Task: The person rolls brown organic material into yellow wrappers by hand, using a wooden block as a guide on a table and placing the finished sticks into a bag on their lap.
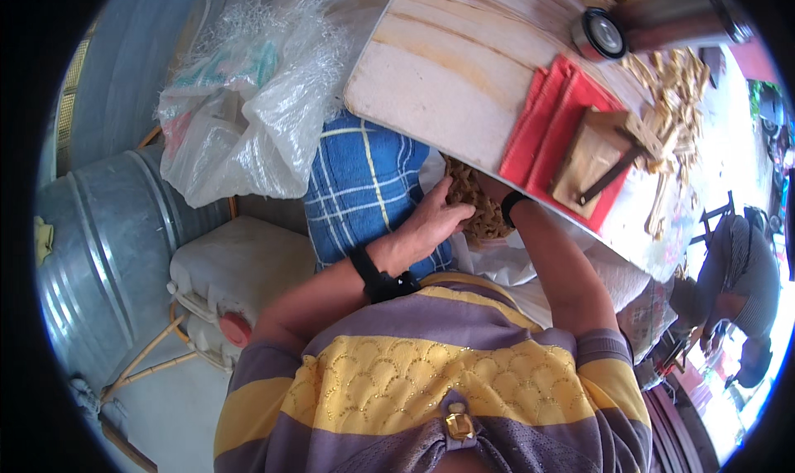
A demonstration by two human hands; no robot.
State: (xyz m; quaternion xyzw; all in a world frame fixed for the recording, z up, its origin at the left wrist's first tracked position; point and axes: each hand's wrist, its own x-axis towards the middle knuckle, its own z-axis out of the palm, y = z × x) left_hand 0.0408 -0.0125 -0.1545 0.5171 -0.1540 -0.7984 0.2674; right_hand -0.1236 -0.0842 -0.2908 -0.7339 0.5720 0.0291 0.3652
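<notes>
Below the near edge of the table, a pile of small brown, dried-looking pieces (478, 217) sits in what looks like a white bag (517, 262). My left hand (432, 223) rests at the left side of the pile, its fingers apart and touching the pieces. From the other side my right hand (494, 189) reaches into the pile under the table edge. Its fingers are hidden, so what it holds does not show. A blue checked cloth (356, 196) lies over my lap beside the left hand.
On the tilted-looking table (439, 84) are a red cloth (530, 134), a wooden block with a dark blade (592, 158), a metal flask (675, 18) and scattered tan pieces (675, 100). Left stand a plastic sack (257, 117), a jerrycan (240, 258) and a metal drum (108, 233). Another person (737, 266) bends at right.
</notes>
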